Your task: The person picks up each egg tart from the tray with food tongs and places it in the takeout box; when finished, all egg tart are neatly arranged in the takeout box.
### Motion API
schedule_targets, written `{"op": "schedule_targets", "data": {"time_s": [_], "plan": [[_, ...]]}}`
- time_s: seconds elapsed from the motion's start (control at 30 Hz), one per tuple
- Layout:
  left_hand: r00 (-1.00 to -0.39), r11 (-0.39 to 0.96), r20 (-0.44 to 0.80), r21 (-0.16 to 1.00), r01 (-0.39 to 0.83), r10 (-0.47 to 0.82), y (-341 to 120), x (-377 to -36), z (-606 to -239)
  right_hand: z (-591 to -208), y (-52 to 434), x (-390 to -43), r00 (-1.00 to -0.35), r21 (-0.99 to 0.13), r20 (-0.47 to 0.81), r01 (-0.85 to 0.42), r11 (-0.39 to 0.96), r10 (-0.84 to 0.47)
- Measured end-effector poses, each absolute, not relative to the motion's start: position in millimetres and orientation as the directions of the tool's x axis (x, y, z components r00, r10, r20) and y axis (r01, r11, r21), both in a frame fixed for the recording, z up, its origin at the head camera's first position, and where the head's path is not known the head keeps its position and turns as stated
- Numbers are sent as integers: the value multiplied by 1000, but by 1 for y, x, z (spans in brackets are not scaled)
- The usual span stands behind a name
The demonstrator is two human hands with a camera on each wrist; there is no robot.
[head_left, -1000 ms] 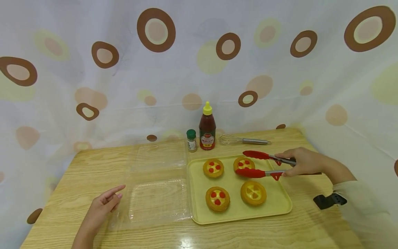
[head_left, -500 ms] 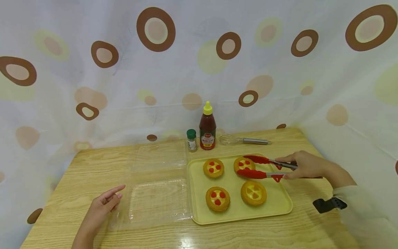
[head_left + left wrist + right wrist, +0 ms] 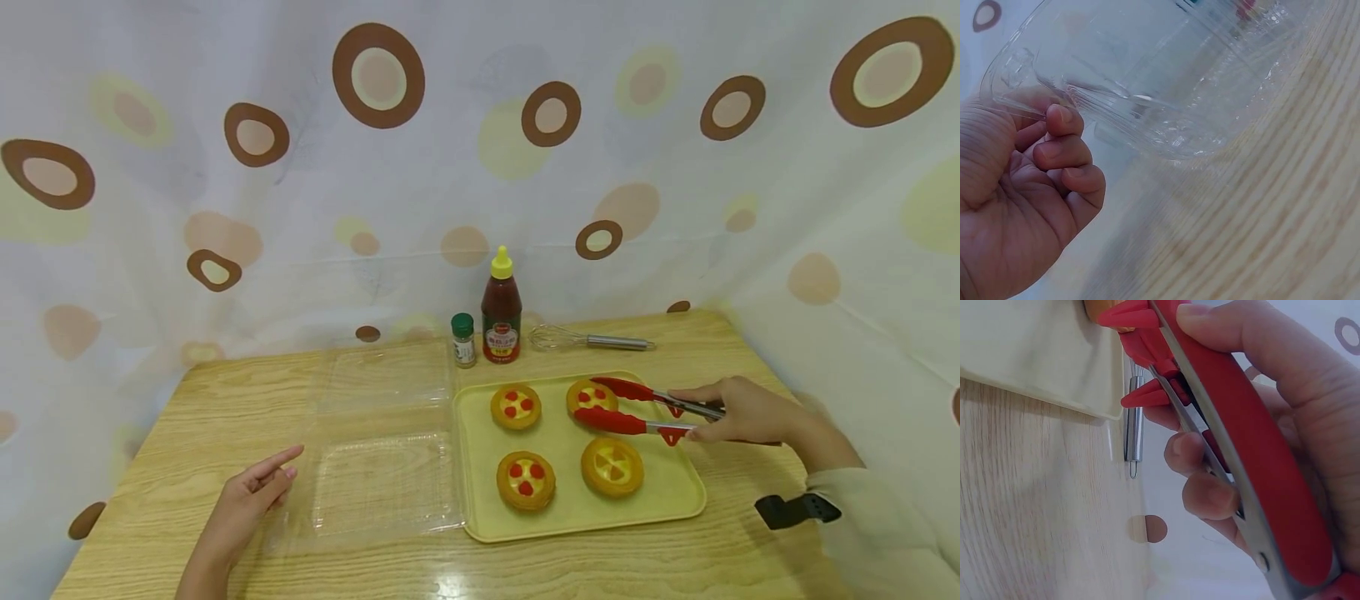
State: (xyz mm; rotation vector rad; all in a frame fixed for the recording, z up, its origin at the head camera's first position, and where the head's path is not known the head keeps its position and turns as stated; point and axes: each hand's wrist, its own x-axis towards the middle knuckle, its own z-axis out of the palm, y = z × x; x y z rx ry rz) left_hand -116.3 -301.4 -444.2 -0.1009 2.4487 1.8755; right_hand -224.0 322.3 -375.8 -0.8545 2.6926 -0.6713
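Note:
My right hand (image 3: 753, 410) grips red-tipped tongs (image 3: 611, 421), whose red handle (image 3: 1260, 450) fills the right wrist view. The tong tips lie on either side of the back right tart (image 3: 591, 396), which has red pieces on a yellow filling; I cannot tell if both tips touch it. Two more red-topped tarts (image 3: 516, 407) and a plain yellow one (image 3: 612, 467) rest on the yellow tray (image 3: 570, 523). At the left, my left hand (image 3: 247, 504) pinches the edge of a clear plastic container (image 3: 1147, 94), its lid laid open; the other fingers are curled.
Behind the tray stand a red sauce bottle (image 3: 502, 321) with a yellow cap and a green-capped spice jar (image 3: 463, 342). A metal whisk (image 3: 592, 340) lies to their right. A patterned curtain (image 3: 420, 183) borders the wooden table (image 3: 375, 575) at the back.
The tongs came down around the back right tart and their tips drew closer together. My right hand lowered and shifted slightly right. The left hand stayed at the container's edge.

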Motion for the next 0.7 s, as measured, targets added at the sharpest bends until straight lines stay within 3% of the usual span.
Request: {"op": "schedule_targets", "data": {"time_s": [0.33, 0.7], "plan": [[-997, 269, -72, 960, -71, -7, -300, -114, -444, -374, 317, -218, -805, -480, 44, -536, 695, -591], [-999, 257, -48, 965, -46, 1, -300, -115, -443, -351, 264, -225, -766, -552, 97, -573, 605, -636]]}}
